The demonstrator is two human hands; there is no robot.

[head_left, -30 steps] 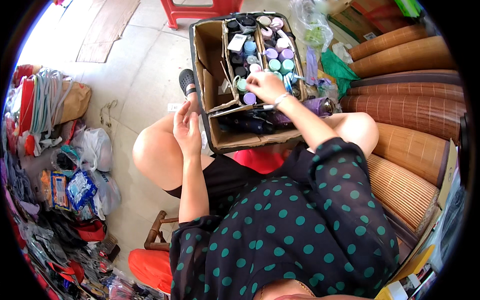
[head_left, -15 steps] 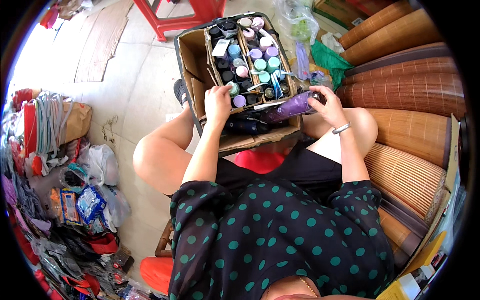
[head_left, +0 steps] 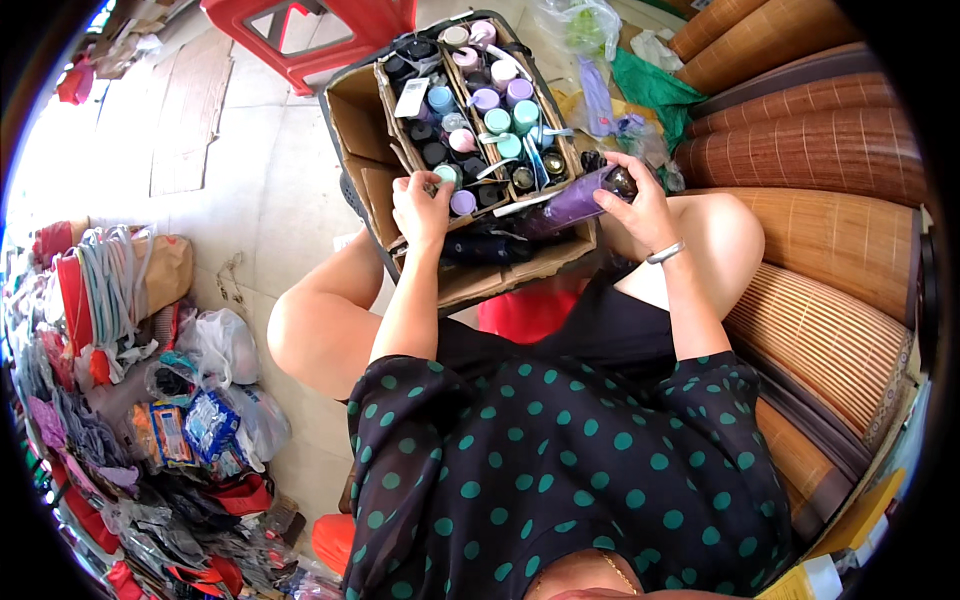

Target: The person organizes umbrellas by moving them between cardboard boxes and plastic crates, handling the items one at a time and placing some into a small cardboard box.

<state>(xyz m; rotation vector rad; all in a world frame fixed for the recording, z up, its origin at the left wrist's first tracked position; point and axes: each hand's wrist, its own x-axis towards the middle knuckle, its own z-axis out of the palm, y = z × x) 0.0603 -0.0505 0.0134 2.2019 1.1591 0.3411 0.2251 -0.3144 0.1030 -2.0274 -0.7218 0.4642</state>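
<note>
Since a second ago the hands have swapped work: the left hand (head_left: 422,203), which hung near the knee, has gone up to the open brown cardboard box (head_left: 362,110), and the right hand (head_left: 636,203), then over the caps, has drawn back to the box's right near corner. The box rests on the floor against the seated person's knees, its dividers keeping the small pastel-capped bottles (head_left: 497,118) upright in rows. The left hand's fingers are closed around a small pale-lilac-capped bottle (head_left: 461,202) at the near end of a row, seemingly seating or lifting it. The right hand grasps a long purple bottle (head_left: 572,202) with a dark cap, lying tilted across the box's near edge, probably kept there within easy reach. A red plastic stool (head_left: 330,30) stands beyond the box; rolled bamboo mats (head_left: 810,150) are stacked on the right.
</note>
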